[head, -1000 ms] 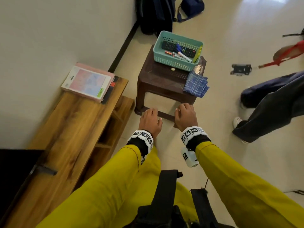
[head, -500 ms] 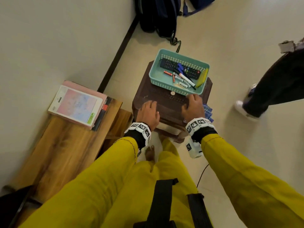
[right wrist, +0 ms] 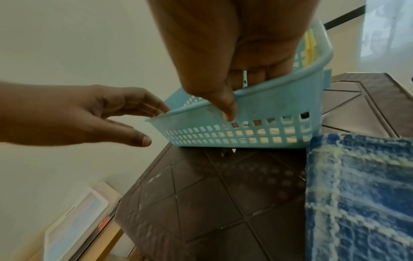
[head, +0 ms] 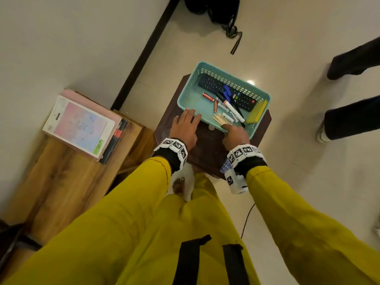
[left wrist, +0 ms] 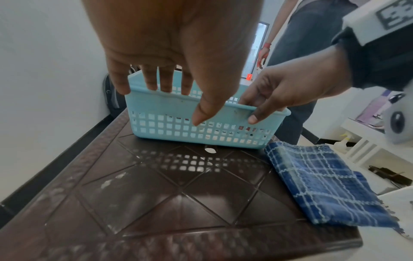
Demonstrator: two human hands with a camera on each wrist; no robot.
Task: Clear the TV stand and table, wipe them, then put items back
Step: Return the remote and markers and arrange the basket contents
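Observation:
A teal basket (head: 193, 99) with a remote (head: 213, 85), markers and batteries stands on the far half of the brown plastic table (head: 207, 149). My right hand (head: 234, 134) pinches the basket's near rim (right wrist: 279, 104), fingers inside and thumb (right wrist: 228, 113) on the outer wall. At the near-left corner my left hand (head: 185, 124) lays straight fingers over the rim (left wrist: 156, 106), with the thumb held off the wall. A folded blue checked cloth (left wrist: 324, 185) lies on the table's near right. A stack of books (head: 80, 126) sits on the wooden TV stand (head: 67, 182) to the left.
The wall runs along the left behind the TV stand. A dark bag (head: 213, 9) lies on the floor beyond the table. Another person's legs (head: 353, 118) stand to the right. A thin cable (head: 246, 219) trails on the floor near my right leg.
I have come up over the table. Both hands went forward from its near edge to the basket, and the right hand has taken the rim. The other person has shifted at the right.

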